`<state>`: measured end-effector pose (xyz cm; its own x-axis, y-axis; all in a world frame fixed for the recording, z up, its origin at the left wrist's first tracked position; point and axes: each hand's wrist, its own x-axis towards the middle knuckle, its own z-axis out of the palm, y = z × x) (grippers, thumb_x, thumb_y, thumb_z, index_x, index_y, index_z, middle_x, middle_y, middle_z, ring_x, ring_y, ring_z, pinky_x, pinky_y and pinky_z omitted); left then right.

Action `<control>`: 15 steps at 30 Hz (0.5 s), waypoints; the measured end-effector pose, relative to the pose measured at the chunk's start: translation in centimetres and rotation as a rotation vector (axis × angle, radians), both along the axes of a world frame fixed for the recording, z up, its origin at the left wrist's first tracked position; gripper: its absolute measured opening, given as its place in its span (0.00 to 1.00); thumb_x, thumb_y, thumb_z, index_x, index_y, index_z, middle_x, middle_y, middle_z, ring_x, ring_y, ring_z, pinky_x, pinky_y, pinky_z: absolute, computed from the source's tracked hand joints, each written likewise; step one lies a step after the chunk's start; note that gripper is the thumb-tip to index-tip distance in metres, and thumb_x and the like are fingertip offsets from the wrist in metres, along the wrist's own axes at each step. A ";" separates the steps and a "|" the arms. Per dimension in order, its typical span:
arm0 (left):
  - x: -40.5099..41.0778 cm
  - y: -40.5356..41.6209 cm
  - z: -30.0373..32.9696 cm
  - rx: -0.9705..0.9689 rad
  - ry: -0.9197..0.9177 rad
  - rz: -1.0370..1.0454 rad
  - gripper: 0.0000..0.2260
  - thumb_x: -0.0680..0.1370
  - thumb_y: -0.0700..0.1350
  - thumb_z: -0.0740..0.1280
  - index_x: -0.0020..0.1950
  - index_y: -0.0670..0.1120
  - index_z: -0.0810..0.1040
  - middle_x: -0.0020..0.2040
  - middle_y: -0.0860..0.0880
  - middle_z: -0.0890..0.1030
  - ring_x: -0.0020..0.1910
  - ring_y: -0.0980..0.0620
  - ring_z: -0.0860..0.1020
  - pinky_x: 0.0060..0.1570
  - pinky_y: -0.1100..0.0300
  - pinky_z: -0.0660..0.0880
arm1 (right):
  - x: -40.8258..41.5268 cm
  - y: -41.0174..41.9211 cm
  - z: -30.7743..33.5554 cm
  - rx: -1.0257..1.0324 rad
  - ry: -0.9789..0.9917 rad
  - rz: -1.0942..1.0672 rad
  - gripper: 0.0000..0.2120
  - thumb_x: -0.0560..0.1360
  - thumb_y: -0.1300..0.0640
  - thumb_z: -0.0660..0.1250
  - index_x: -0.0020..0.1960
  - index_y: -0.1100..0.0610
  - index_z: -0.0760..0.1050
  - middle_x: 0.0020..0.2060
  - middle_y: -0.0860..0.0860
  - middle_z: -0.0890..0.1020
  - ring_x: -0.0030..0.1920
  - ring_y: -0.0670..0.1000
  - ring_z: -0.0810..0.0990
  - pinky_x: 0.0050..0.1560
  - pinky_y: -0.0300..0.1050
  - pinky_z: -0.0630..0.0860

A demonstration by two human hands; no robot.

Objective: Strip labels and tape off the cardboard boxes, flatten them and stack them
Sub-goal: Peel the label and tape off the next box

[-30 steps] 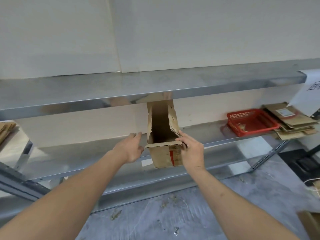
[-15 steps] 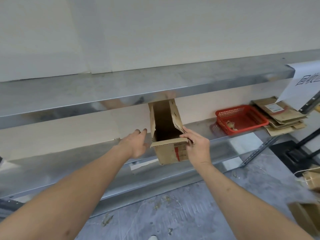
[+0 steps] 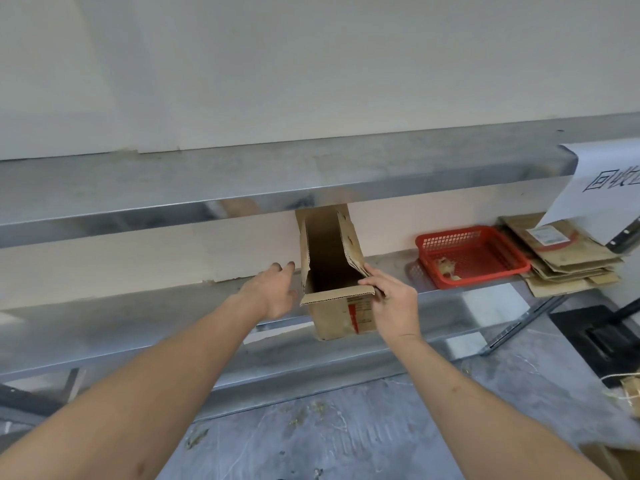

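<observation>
Here, right hand (image 3: 393,301) fingers gripping box (image 3: 337,271) edge, left hand (image 3: 273,292) released beside.

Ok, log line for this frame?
right hand grips open box flap | left hand open beside box | box unflattened on shelf

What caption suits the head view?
Right hand grips an open cardboard box on a metal shelf; left hand beside it.

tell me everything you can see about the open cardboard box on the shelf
The cardboard box is small, brown corrugated board, open-topped with flaps up. A label with a red stripe is still on its near face. It sits at the front edge of the metal shelf. The right hand pinches its near right corner; the left hand is open beside its left side.
</observation>
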<state>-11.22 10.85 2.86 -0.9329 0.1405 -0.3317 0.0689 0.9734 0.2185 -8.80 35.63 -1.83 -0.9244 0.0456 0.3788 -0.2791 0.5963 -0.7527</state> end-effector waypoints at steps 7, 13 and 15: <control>1.7 6.2 -0.2 0.055 -0.018 0.137 0.28 0.84 0.51 0.60 0.82 0.46 0.56 0.77 0.41 0.65 0.74 0.39 0.67 0.72 0.47 0.68 | -1.9 5.8 0.0 -0.033 -0.022 0.133 0.20 0.70 0.79 0.71 0.50 0.56 0.87 0.61 0.50 0.84 0.61 0.47 0.83 0.68 0.38 0.75; 2.6 9.1 0.6 0.150 0.012 0.228 0.32 0.84 0.65 0.47 0.81 0.45 0.61 0.78 0.43 0.68 0.74 0.42 0.68 0.73 0.47 0.65 | -3.0 8.0 -0.4 -0.052 -0.107 0.159 0.21 0.69 0.80 0.71 0.49 0.56 0.88 0.60 0.45 0.81 0.61 0.47 0.82 0.66 0.25 0.68; 2.1 9.6 0.7 0.220 0.032 0.289 0.45 0.76 0.77 0.42 0.81 0.47 0.62 0.76 0.44 0.71 0.73 0.44 0.70 0.72 0.46 0.67 | -3.4 8.5 -0.5 -0.017 -0.156 0.180 0.20 0.70 0.79 0.72 0.51 0.56 0.88 0.62 0.45 0.80 0.63 0.46 0.80 0.66 0.23 0.65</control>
<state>-9.09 20.40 3.59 -0.9538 -0.0652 -0.2932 -0.1917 0.8837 0.4271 -12.21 44.10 -2.36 -0.9655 -0.1198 0.2311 -0.2589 0.5345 -0.8046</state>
